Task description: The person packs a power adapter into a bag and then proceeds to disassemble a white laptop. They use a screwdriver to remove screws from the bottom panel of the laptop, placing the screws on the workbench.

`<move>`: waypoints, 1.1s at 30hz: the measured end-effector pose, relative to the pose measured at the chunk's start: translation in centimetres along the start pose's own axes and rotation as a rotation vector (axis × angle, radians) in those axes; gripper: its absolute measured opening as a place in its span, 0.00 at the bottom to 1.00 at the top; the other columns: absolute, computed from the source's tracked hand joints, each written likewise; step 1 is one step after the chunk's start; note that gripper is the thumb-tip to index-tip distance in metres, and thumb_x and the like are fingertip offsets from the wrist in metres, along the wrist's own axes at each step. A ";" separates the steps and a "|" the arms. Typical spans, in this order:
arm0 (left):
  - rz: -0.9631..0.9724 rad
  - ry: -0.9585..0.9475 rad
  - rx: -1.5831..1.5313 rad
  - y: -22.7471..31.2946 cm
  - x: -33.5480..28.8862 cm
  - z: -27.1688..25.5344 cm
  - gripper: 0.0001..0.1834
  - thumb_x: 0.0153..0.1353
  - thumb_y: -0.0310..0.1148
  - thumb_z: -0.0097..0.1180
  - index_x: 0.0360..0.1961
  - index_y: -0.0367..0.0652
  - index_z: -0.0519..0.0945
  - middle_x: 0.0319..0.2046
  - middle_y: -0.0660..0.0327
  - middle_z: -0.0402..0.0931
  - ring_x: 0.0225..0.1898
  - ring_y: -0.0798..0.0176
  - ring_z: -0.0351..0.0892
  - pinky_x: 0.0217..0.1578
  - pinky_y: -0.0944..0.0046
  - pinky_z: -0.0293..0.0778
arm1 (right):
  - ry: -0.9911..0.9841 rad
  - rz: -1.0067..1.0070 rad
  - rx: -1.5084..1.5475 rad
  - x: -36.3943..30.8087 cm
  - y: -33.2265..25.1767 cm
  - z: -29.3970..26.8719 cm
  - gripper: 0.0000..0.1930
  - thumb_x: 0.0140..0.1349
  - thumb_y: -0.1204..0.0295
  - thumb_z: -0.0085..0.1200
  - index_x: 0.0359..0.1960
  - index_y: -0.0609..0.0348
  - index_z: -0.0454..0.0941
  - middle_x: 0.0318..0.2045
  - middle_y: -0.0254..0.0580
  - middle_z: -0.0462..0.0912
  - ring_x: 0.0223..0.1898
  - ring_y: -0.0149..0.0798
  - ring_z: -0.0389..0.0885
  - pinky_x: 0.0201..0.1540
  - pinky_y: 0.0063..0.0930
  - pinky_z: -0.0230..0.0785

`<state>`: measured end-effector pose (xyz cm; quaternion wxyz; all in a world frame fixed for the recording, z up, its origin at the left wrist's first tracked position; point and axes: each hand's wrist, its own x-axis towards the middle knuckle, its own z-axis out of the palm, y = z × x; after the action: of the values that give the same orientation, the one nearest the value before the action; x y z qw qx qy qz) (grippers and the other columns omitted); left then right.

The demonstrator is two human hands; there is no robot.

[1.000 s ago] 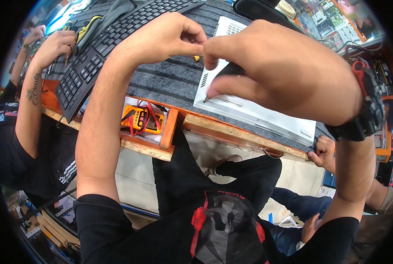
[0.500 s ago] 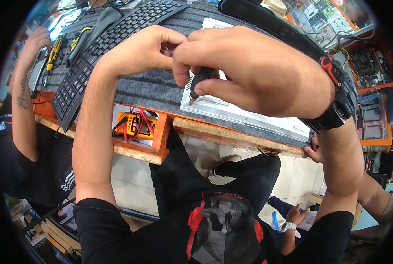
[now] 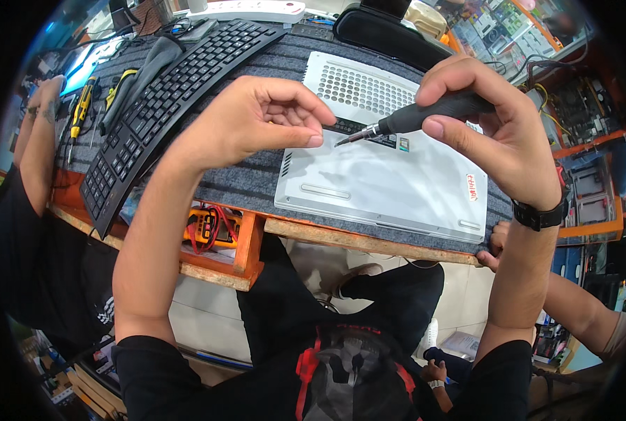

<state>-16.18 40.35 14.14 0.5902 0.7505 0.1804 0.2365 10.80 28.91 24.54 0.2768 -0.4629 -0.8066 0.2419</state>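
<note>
A silver laptop (image 3: 390, 179) lies bottom side up on the mat, its perforated vent panel at the far side. My right hand (image 3: 513, 137) grips a black-handled screwdriver (image 3: 435, 112), fingers and thumb round the handle. The bit points left and hovers over the laptop's underside. Just left of that tip is my left hand (image 3: 264, 116), fingers bent, thumb and forefinger apart. Nothing shows between them, though a very small part could be hidden there.
A black keyboard (image 3: 179, 91) slants along the left, beside a yellow-and-black screwdriver (image 3: 83, 109). A yellow multimeter (image 3: 211, 228) with red leads sits in the open drawer compartment (image 3: 250, 245). Another person's hand (image 3: 494, 247) rests at the table's right edge; a second person's arm (image 3: 36, 151) is far left.
My right hand has lifted the screwdriver off the laptop's near left corner and swung it rightward, tilting it nearly level. My left hand has come away from the right, its fingers now in view.
</note>
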 end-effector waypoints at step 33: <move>0.081 0.293 1.212 -6.0 16.9 -9.8 0.09 0.58 0.27 0.62 0.39 0.34 0.85 0.33 0.50 0.85 0.36 0.53 0.86 0.40 0.58 0.79 | 0.989 0.095 -0.198 -20.3 6.9 10.0 0.15 0.62 0.81 0.62 0.46 0.58 0.71 0.48 0.51 0.76 0.48 0.40 0.74 0.52 0.31 0.70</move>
<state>-7.75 58.92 12.56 0.0191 0.9179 0.3332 0.2149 16.77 12.79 8.25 0.5689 -0.5824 -0.5762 -0.0716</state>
